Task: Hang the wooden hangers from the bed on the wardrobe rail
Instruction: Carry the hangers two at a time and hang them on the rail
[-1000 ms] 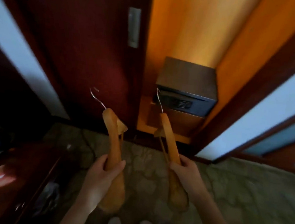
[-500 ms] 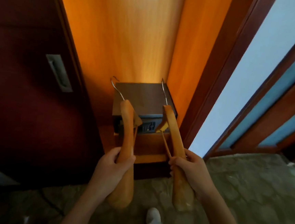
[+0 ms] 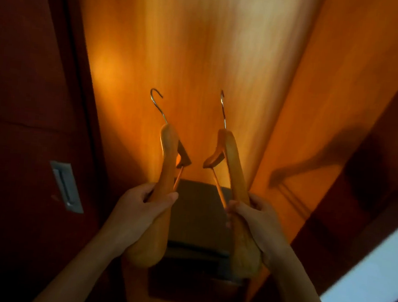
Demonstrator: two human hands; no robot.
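I hold two wooden hangers upright inside an open wardrobe lit orange. My left hand [image 3: 140,208] grips the left hanger [image 3: 167,162] by its lower arm; its metal hook [image 3: 156,101] points up and curls right. My right hand [image 3: 254,218] grips the right hanger [image 3: 234,166] the same way, its hook [image 3: 222,109] seen edge-on. Both hooks stand free in front of the wardrobe's back panel [image 3: 201,54]. No rail shows in the view; only a blurred shadow of a hanger [image 3: 304,169] falls on the right side wall.
A dark grey safe box [image 3: 199,213] sits low in the wardrobe, behind and below my hands. The dark red sliding door [image 3: 23,111] with a recessed metal handle [image 3: 66,186] stands at left. A dark red frame [image 3: 377,185] and pale wall [image 3: 374,281] lie at right.
My view has tilted up and closed in on the wardrobe; the floor has dropped out of sight. Both hands have raised the hangers, so the hooks now stand above the safe.
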